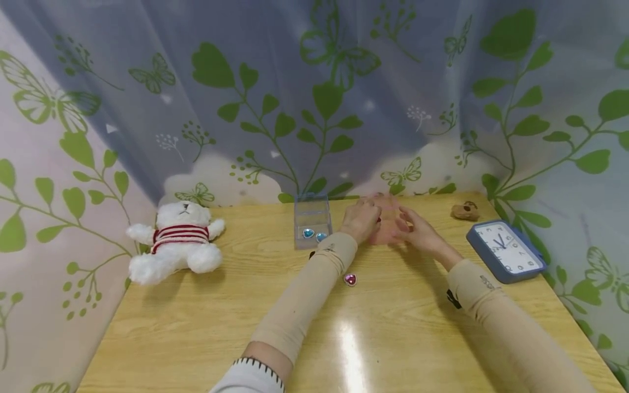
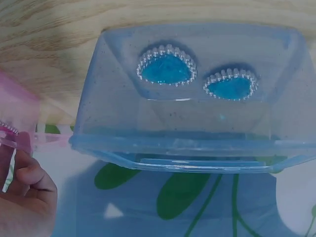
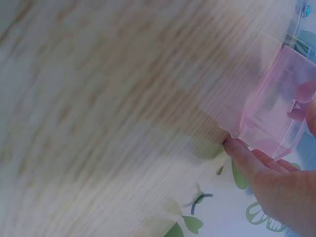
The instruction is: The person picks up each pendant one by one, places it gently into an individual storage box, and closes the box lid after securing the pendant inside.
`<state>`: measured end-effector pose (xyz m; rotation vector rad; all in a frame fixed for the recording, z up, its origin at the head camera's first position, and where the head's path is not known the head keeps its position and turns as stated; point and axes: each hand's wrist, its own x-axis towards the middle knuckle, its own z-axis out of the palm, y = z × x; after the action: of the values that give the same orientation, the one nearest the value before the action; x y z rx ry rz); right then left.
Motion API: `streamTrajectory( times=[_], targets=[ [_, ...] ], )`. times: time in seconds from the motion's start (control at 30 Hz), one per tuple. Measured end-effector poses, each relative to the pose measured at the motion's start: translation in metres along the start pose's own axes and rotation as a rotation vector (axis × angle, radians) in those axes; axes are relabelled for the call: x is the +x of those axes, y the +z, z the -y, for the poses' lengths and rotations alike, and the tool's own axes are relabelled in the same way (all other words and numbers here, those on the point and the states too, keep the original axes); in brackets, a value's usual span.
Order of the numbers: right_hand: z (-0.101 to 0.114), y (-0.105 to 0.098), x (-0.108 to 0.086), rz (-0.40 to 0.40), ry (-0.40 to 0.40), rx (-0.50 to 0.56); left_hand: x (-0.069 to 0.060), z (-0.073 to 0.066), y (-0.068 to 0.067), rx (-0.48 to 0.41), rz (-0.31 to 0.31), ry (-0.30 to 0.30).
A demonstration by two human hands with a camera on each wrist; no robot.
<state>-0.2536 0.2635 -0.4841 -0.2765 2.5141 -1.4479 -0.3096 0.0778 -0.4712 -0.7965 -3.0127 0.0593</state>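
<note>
- Curtain (image 1: 255, 65): hangs behind and beside the table; pale and blue-grey, printed with green leaves and butterflies.
- Table (image 1: 211, 327): light wood grain, with a bright reflection near its front middle.
- Sleeves (image 1: 516, 322): beige, covering both forearms, which reach across the table towards its back edge.
- Bear (image 1: 179, 240): white plush in a red-and-white striped top, lying at the left of the table, face up.
- Clock (image 1: 508, 251): blue frame, white dial, at the right edge, set at an angle.
- Clear box (image 1: 313, 219): bluish and see-through, near the back of the table, left of the pink box.
- Pink box (image 1: 385, 232): see-through, between the two hands, near the back edge.
- Left hand (image 1: 361, 218): fingers curled, pinching the held gem at the pink box.
- Right hand (image 1: 422, 232): fingers extended, not clenched, touching the right side of the pink box.
- Brown item (image 1: 464, 210): behind the clock; too small to identify.
- Blue gems (image 1: 308, 233): two, with beaded silvery rims, side by side inside the clear box.
- Loose gem (image 1: 350, 280): pink, silvery rim, on bare wood just beside the left sleeve.
- Held gem (image 1: 379, 220): pink, at the left fingertips, mostly hidden.
</note>
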Motion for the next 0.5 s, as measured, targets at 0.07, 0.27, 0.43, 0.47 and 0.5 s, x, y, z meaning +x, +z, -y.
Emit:
streamTrajectory(
  times=[0.07, 0.27, 0.43, 0.47, 0.5],
  targets=[
    [0.001, 0.001, -0.001, -0.002, 0.0, -0.005, 0.0, 0.0, 0.0, 0.017, 0.004, -0.004],
    [0.004, 0.003, -0.002, -0.003, -0.008, -0.028, -0.001, 0.003, 0.0, -0.031, -0.015, -0.006],
    [0.003, 0.002, 0.0, -0.015, -0.005, -0.057, -0.005, 0.01, -0.013, -0.155, -0.106, -0.004],
    [0.003, 0.001, 0.0, -0.017, -0.002, -0.064, -0.007, 0.012, -0.016, -0.168, -0.114, -0.001],
    [0.002, 0.0, 0.001, -0.02, -0.004, -0.074, -0.009, 0.014, -0.021, -0.18, -0.124, 0.005]
  ],
)
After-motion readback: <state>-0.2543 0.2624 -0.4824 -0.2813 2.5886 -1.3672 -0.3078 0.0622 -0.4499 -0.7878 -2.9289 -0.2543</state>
